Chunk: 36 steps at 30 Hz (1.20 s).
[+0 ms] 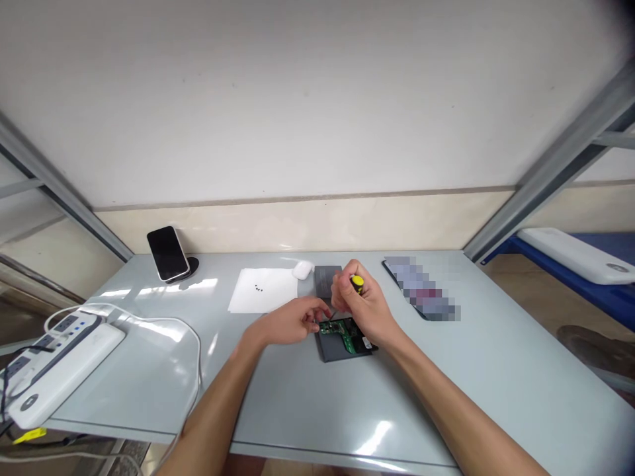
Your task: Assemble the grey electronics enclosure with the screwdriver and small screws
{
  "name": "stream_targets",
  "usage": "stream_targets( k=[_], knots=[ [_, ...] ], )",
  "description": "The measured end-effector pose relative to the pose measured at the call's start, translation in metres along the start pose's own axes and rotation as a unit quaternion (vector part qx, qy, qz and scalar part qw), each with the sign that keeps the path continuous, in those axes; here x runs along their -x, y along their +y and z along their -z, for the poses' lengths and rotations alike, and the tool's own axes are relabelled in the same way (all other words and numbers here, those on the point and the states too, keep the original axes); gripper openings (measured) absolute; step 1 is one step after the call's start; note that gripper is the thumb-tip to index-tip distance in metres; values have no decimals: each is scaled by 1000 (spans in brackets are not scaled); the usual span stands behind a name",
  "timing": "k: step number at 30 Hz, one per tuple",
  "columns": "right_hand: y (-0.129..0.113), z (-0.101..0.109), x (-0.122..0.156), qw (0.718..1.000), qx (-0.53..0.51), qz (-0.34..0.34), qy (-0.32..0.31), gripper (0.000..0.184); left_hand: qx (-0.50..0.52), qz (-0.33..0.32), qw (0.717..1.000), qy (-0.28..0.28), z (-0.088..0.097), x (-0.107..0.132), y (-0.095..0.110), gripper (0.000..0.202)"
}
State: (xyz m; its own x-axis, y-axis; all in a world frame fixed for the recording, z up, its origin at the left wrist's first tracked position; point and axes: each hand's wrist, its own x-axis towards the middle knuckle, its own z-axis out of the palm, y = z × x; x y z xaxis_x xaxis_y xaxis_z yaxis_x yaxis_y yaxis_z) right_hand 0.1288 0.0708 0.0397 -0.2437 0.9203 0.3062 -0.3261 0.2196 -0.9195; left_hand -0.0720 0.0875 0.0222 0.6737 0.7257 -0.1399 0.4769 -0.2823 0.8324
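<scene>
A flat dark electronic device (333,350) lies on the table with its green circuit board (348,342) exposed. My right hand (364,301) is wrapped round a screwdriver (356,283) with a yellow-ended handle. Its shaft slants down toward the board's upper left part; whether the tip sits on a screw is too small to tell. At the device's upper left corner, my left hand (297,320) has its fingers curled close to the screwdriver's tip. What those fingers grip, if anything, is hidden. A dark grey panel (325,281) lies just behind the hands.
Several tiny dark screws (258,288) lie on white paper (245,297), with a white rounded case (302,269) at its corner. A phone (169,253) stands on a holder at back left. Left are a power strip (74,370) and cable (199,357); a blurred-out flat object (421,291) lies right.
</scene>
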Motion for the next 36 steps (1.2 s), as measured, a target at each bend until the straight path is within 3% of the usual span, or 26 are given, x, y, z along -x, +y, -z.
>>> stream_targets(
  k=[3, 5, 7, 10, 14, 18, 21, 23, 28, 30, 33, 36],
  knots=[
    [-3, 5, -1, 1000, 22, 6, -11, 43, -27, -73, 989, 126, 3, 1, 11, 24],
    [-8, 5, -1, 998, 56, 5, -15, 44, -43, -112, 965, 234, 2, -1, 13, 17],
    [-12, 3, 0, 996, 85, 15, -21, 37, -78, -132, 941, 301, -1, -4, 10, 18],
    [-11, 2, -1, 998, 50, 26, -3, 36, -170, -139, 934, 281, -9, -11, -3, 25],
    [-6, 16, -8, 989, -82, 3, 122, 40, -267, -107, 933, 214, -17, -17, -19, 31],
    [-10, 41, -18, 964, -170, -22, 205, 45, -277, -99, 929, 223, -22, -21, -23, 23],
    [-14, 53, -21, 964, -154, -64, 205, 48, -256, -109, 925, 260, -24, -23, -21, 26],
    [-14, 56, -21, 969, -107, -87, 207, 49, -213, -108, 918, 317, -25, -23, -21, 25],
    [-13, 57, -19, 968, -59, -92, 226, 44, -22, -9, 880, 475, -22, -25, -21, 12],
    [-16, 59, -18, 969, -66, -48, 235, 41, 58, 1, 866, 497, -22, -26, -18, 23],
    [-24, 63, -14, 973, -43, 8, 227, 37, 108, -40, 851, 513, -26, -26, -10, 28],
    [-33, 65, -6, 983, 130, -18, 131, 32, 52, -93, 856, 506, -29, -21, -2, 17]
  ],
)
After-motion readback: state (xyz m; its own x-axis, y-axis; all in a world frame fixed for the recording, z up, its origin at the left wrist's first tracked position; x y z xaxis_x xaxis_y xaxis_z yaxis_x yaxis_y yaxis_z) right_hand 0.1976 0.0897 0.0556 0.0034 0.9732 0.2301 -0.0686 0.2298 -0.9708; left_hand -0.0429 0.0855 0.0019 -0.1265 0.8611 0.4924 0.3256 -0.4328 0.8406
